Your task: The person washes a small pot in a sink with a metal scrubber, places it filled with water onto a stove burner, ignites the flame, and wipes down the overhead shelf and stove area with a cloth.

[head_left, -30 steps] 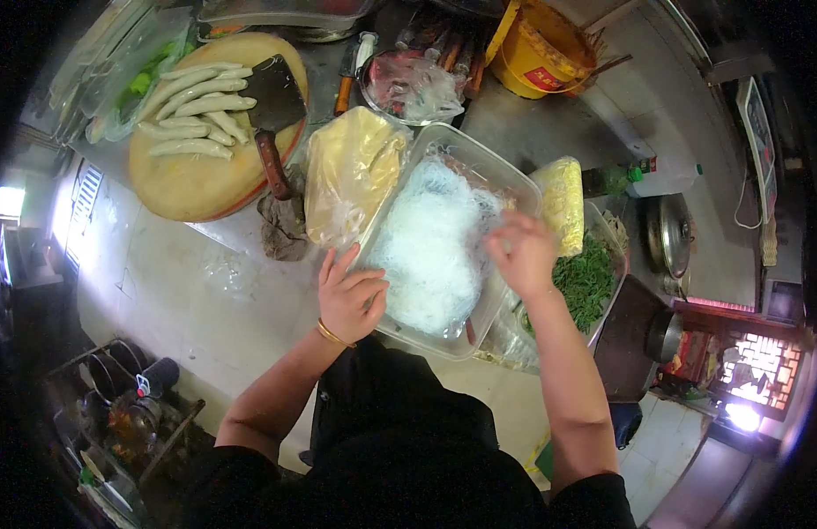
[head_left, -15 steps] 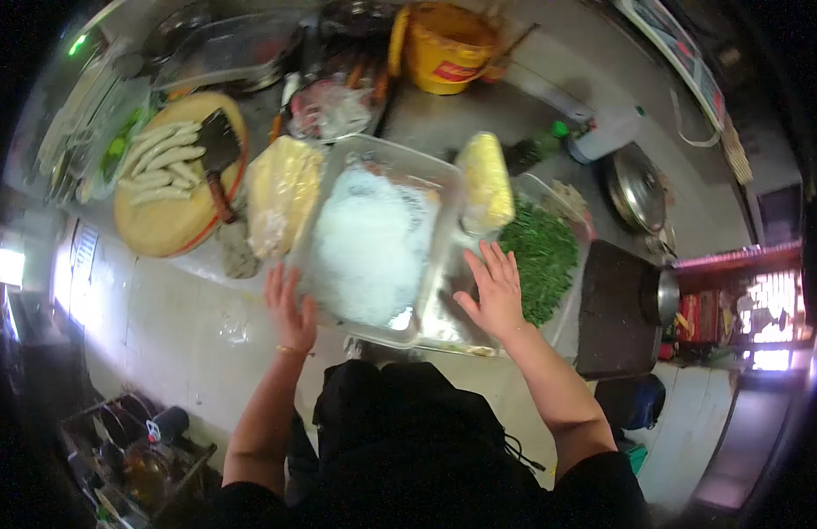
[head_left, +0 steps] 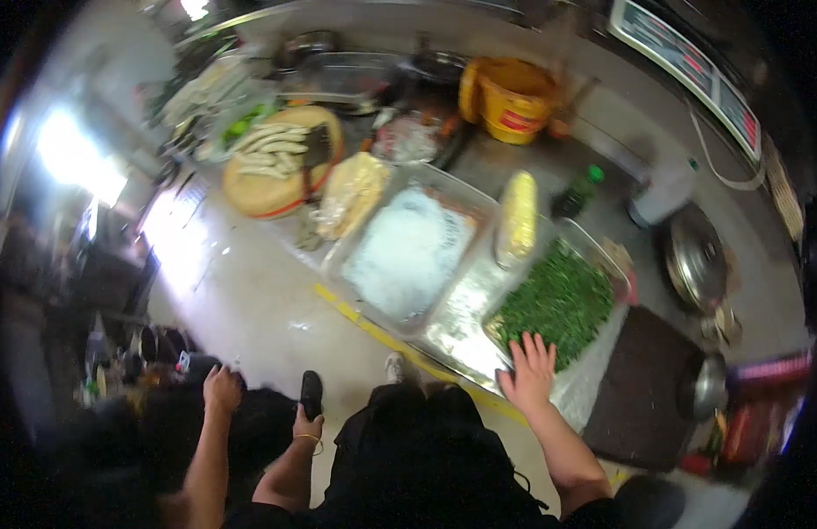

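Note:
My right hand (head_left: 529, 366) has its fingers spread, at the front edge of chopped green leaves (head_left: 558, 300) in a clear tray; whether it touches them is unclear. My left hand (head_left: 308, 425), with a thin yellow bracelet at the wrist, hangs low beside my legs, apart from the counter. Its fingers are hard to make out, and a black shoe (head_left: 311, 393) appears just beyond it. Between the hands and the wall, a clear plastic tub (head_left: 489, 212) holds a white, fluffy-looking mass (head_left: 408, 247). A yellow wrapped pack (head_left: 518, 216) stands between tub and leaves.
Another person's hand (head_left: 223, 389) is at lower left. A round board (head_left: 249, 196) carries several white rolls and a cleaver (head_left: 317, 150). Behind are a yellow bucket (head_left: 510, 110), green bottle (head_left: 578, 192) and lidded pot (head_left: 697, 260). A dark board (head_left: 648, 388) lies right.
My left hand has dropped from the tub's side to beside my legs. My right hand has shifted right to the leaves. The view has swung left, bringing in another person's arm.

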`<control>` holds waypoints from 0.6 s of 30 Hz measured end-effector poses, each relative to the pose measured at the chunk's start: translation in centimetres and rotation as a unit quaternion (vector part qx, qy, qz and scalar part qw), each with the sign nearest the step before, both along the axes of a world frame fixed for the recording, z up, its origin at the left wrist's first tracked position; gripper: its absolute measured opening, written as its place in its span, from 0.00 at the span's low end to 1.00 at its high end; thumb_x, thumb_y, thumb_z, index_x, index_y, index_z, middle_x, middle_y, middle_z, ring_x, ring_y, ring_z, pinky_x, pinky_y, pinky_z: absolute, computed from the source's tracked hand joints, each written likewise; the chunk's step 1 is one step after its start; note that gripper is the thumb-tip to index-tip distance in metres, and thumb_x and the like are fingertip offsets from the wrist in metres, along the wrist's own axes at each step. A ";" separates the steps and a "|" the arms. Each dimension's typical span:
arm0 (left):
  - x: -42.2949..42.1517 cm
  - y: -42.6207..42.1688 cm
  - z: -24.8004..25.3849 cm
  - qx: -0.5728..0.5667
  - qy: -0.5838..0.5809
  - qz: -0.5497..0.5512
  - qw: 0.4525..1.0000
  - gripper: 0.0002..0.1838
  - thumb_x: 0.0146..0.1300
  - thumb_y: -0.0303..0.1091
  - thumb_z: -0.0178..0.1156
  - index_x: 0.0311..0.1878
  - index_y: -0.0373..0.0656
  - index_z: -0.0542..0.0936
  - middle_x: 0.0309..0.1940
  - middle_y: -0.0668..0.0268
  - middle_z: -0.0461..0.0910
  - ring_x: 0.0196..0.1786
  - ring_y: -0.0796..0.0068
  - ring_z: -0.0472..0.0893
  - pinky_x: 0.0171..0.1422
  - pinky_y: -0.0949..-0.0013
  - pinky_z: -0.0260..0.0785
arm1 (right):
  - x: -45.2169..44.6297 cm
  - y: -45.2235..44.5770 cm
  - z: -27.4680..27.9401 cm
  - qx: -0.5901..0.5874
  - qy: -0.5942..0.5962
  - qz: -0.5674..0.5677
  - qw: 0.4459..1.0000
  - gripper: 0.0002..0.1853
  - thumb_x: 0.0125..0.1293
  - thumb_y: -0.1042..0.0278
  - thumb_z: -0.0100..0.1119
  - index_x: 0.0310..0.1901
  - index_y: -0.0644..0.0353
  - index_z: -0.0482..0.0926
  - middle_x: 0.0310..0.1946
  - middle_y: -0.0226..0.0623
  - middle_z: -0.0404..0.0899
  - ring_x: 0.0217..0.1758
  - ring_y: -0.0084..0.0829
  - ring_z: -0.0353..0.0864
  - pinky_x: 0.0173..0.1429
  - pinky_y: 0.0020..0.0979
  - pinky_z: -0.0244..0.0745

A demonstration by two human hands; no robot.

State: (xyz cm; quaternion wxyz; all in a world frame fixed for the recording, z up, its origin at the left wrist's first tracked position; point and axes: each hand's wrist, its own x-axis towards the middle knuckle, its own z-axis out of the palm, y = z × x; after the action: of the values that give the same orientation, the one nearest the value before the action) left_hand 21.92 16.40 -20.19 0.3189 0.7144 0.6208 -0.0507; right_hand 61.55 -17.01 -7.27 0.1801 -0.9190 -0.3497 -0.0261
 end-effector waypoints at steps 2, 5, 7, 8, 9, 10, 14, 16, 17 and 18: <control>-2.0 -1.3 2.6 -0.158 -0.034 0.179 0.971 0.35 0.53 0.41 0.63 0.62 0.37 0.67 0.52 0.48 0.75 0.54 0.52 0.76 0.61 0.58 0.66 | 0.3 -0.3 -0.4 0.056 0.010 0.014 0.998 0.26 0.52 0.57 0.60 0.53 0.57 0.74 0.59 0.46 0.67 0.66 0.50 0.60 0.70 0.58 0.43; -7.2 -3.4 2.5 -0.169 -0.055 0.178 0.968 0.28 0.54 0.41 0.63 0.56 0.34 0.73 0.47 0.51 0.80 0.49 0.64 0.80 0.56 0.68 0.70 | 0.5 -0.9 -2.0 0.116 0.048 0.016 0.992 0.21 0.52 0.61 0.61 0.47 0.59 0.75 0.57 0.46 0.68 0.64 0.51 0.61 0.70 0.58 0.44; -9.9 -5.0 1.1 -0.126 -0.095 0.139 0.978 0.29 0.55 0.43 0.63 0.56 0.35 0.73 0.43 0.53 0.81 0.48 0.63 0.80 0.56 0.68 0.70 | 1.6 -2.8 -4.5 0.074 0.039 0.071 0.994 0.21 0.52 0.63 0.59 0.49 0.60 0.73 0.57 0.47 0.68 0.65 0.52 0.61 0.70 0.57 0.43; -10.5 -5.8 1.0 -0.132 -0.087 0.140 0.977 0.29 0.55 0.43 0.63 0.56 0.35 0.73 0.43 0.53 0.81 0.48 0.63 0.80 0.56 0.68 0.70 | 2.0 -1.3 -4.3 0.078 0.031 0.081 0.993 0.22 0.52 0.65 0.59 0.49 0.61 0.72 0.58 0.47 0.68 0.65 0.52 0.61 0.70 0.57 0.43; -10.7 -6.4 1.5 -0.136 -0.080 0.144 0.977 0.29 0.55 0.43 0.63 0.56 0.35 0.73 0.44 0.53 0.81 0.48 0.63 0.80 0.56 0.67 0.70 | 2.4 0.1 -4.0 0.082 0.024 0.091 0.992 0.22 0.52 0.66 0.58 0.50 0.61 0.72 0.58 0.48 0.67 0.65 0.52 0.60 0.71 0.56 0.43; -11.0 -6.9 2.0 -0.140 -0.073 0.149 0.976 0.29 0.55 0.44 0.63 0.56 0.35 0.73 0.44 0.53 0.81 0.48 0.63 0.80 0.57 0.67 0.70 | 1.3 2.5 -1.8 0.111 0.019 0.083 0.990 0.23 0.52 0.67 0.57 0.51 0.62 0.71 0.58 0.48 0.67 0.65 0.52 0.60 0.71 0.56 0.43; -13.9 -8.1 3.0 -0.147 -0.083 0.171 0.971 0.30 0.55 0.47 0.62 0.57 0.37 0.74 0.45 0.52 0.81 0.49 0.62 0.80 0.57 0.67 0.70 | -2.4 10.2 2.2 0.130 0.001 0.199 0.971 0.24 0.52 0.69 0.55 0.53 0.64 0.68 0.59 0.50 0.66 0.66 0.52 0.59 0.70 0.56 0.44; -17.0 -8.5 1.8 -0.154 -0.118 0.203 0.960 0.31 0.55 0.49 0.61 0.57 0.38 0.73 0.47 0.52 0.80 0.51 0.62 0.80 0.57 0.67 0.70 | -4.9 13.9 3.1 0.086 0.041 0.261 0.961 0.25 0.51 0.67 0.56 0.53 0.62 0.70 0.54 0.51 0.71 0.62 0.50 0.64 0.69 0.51 0.50; -19.2 -8.6 0.7 -0.142 -0.077 0.194 0.968 0.30 0.55 0.49 0.60 0.58 0.39 0.73 0.44 0.54 0.81 0.49 0.63 0.81 0.55 0.67 0.70 | -6.4 15.7 3.1 0.047 0.091 0.294 0.950 0.25 0.51 0.66 0.57 0.53 0.62 0.70 0.51 0.51 0.72 0.59 0.50 0.67 0.66 0.50 0.55; -19.6 -8.4 3.6 -0.176 -0.106 0.256 0.945 0.25 0.57 0.46 0.57 0.55 0.41 0.76 0.38 0.56 0.83 0.40 0.65 0.84 0.50 0.66 0.73 | -7.9 18.2 3.1 0.006 0.135 0.332 0.934 0.25 0.50 0.65 0.58 0.52 0.62 0.71 0.48 0.51 0.74 0.56 0.49 0.70 0.64 0.49 0.59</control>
State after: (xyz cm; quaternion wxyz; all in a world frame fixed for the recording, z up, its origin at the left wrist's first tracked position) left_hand 2.29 8.01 -16.58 0.5055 0.4654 0.7265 0.0006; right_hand 53.64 1.23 -4.14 0.2292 -0.7446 -0.6068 0.1577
